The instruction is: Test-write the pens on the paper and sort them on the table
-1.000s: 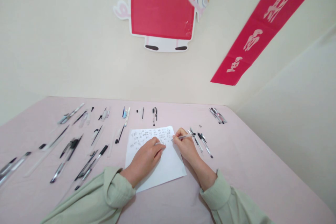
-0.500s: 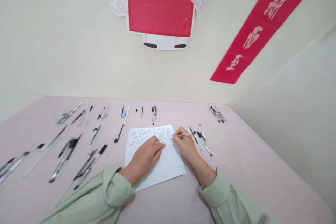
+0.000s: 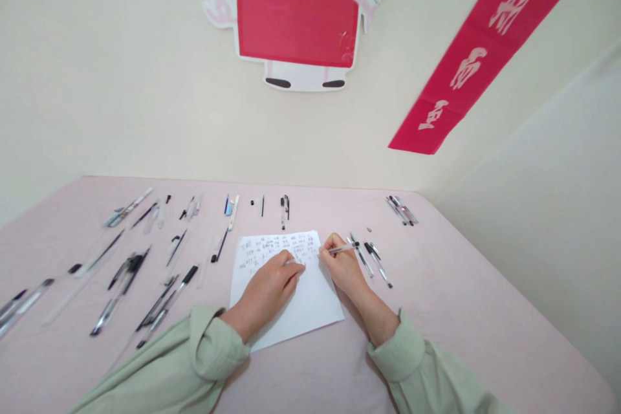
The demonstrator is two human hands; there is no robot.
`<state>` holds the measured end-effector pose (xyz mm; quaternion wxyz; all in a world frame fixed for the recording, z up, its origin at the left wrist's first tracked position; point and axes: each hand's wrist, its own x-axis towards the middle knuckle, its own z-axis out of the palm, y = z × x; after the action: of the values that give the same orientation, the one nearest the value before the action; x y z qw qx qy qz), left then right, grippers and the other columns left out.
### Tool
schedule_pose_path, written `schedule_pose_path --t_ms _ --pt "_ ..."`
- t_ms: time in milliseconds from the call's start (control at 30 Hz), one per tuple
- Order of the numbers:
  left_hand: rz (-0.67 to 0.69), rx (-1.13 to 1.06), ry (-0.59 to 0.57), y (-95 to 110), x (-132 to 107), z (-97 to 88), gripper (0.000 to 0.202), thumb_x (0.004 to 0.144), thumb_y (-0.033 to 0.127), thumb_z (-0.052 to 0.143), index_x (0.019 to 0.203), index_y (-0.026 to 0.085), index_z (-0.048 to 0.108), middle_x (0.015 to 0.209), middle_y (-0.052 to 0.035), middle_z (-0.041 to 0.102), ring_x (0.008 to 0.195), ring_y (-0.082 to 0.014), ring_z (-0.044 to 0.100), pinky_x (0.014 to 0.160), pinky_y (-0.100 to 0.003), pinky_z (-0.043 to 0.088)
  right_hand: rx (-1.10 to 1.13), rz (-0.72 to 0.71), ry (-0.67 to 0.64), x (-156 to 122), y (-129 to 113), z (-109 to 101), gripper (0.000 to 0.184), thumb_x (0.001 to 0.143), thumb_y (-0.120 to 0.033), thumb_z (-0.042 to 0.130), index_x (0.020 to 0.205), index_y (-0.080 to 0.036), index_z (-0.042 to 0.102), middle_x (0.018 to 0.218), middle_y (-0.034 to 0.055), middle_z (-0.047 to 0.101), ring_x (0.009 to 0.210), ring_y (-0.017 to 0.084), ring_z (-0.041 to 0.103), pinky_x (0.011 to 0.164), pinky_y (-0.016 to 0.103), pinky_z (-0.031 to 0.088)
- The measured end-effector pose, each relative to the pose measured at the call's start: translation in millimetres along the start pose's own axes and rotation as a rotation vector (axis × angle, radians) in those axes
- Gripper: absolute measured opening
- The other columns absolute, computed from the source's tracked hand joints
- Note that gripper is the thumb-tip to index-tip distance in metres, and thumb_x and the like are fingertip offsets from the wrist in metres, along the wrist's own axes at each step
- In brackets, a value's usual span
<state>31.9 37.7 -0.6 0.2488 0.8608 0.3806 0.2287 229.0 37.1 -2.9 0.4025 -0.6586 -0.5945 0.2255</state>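
A white sheet of paper [image 3: 310,307] with handwritten lines on its upper half lies on the pink table [image 3: 460,310]. My left hand [image 3: 269,291] rests flat on the sheet, fingers stretched toward the writing. My right hand [image 3: 342,266] pinches a clear pen [image 3: 345,248] with a dark cap end, its tip on the right edge of the written lines. Both sleeves are pale green.
Several pens and pen parts lie spread over the table's left side [image 3: 121,284] and along the back edge [image 3: 284,207]. Two or three pens [image 3: 376,262] lie just right of my right hand, and a small bunch of pens [image 3: 402,210] sits at the far right corner.
The view shifted slightly. My hands and the pen stay almost where they were, on the paper.
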Motion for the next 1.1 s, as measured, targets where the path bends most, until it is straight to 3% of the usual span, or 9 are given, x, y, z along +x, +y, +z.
schedule_pose_path --t_ms 733,900,1100 --pt "0.003 0.011 0.001 1.2 0.3 -1.5 0.028 0.091 0.017 0.042 0.098 0.021 0.068 0.094 -0.0059 0.057 0.088 -0.0191 0.058 0.08 -0.031 0.047 0.019 0.009 0.044 3.0 -0.9 -1.4 0.01 0.071 -0.024 0.048 0.063 -0.023 0.042 0.057 -0.0058 0.043 0.058 0.014 0.045 0.059 0.026 0.032" --pt "-0.001 0.007 -0.004 1.5 0.4 -2.0 0.028 0.09 0.016 0.042 0.099 0.02 0.068 0.095 -0.0064 0.057 0.089 -0.0197 0.058 0.08 -0.032 0.047 0.168 0.058 0.13 6.1 1.8 -2.4 0.015 0.075 -0.03 0.049 0.064 -0.023 0.041 0.058 -0.0059 0.041 0.058 0.014 0.044 0.058 0.025 0.034" --pt "-0.007 -0.005 -0.001 2.2 0.2 -1.6 0.029 0.088 0.013 0.043 0.099 0.019 0.069 0.094 -0.0065 0.057 0.088 -0.0199 0.059 0.08 -0.032 0.047 0.213 0.021 0.067 3.5 -1.2 0.0 0.023 0.083 -0.035 0.051 0.065 -0.021 0.045 0.058 -0.0051 0.043 0.058 0.013 0.044 0.056 0.025 0.034"
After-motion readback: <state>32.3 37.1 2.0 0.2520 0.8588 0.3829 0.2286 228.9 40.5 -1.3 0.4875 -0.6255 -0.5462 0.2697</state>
